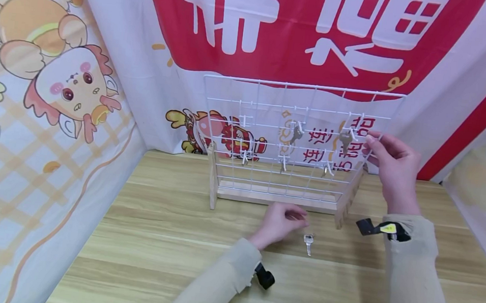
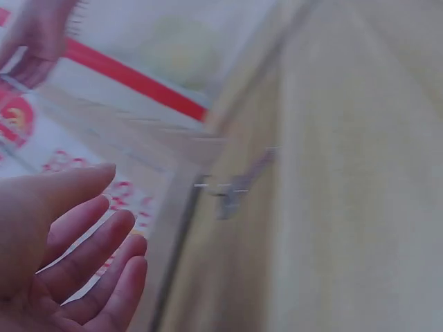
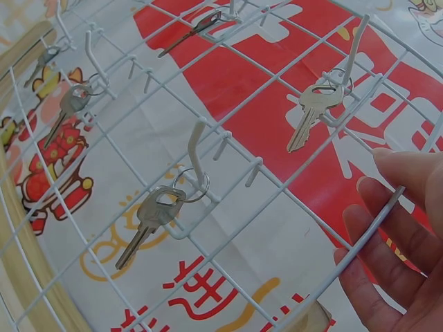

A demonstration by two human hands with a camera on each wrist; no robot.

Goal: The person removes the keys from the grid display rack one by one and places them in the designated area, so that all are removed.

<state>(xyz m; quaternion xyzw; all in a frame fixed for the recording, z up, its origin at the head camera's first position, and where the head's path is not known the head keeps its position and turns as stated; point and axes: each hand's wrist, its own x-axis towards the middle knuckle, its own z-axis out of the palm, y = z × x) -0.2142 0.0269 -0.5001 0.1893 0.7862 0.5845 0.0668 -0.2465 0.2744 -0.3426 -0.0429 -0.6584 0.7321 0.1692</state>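
A white wire grid rack (image 1: pixel 272 125) stands on wooden feet, with several keys hung from its hooks. My right hand (image 1: pixel 394 165) holds the rack's right edge; in the right wrist view the edge wire runs between thumb and fingers (image 3: pixel 387 263). Close to that hand hangs a silver key (image 1: pixel 345 141), and another key (image 3: pixel 156 214) shows on its ring in the right wrist view. One loose key (image 1: pixel 308 244) lies on the table. Just left of it, my left hand (image 1: pixel 282 223) hovers with loosely bent fingers and nothing in them; the left wrist view is blurred.
The wooden table (image 1: pixel 147 260) reaches back to a printed cloth (image 1: pixel 238 22) hanging behind the rack. At the left hangs a cartoon-printed cloth (image 1: pixel 9 171). The rack's wooden base bar (image 1: pixel 273 197) runs between its two feet.
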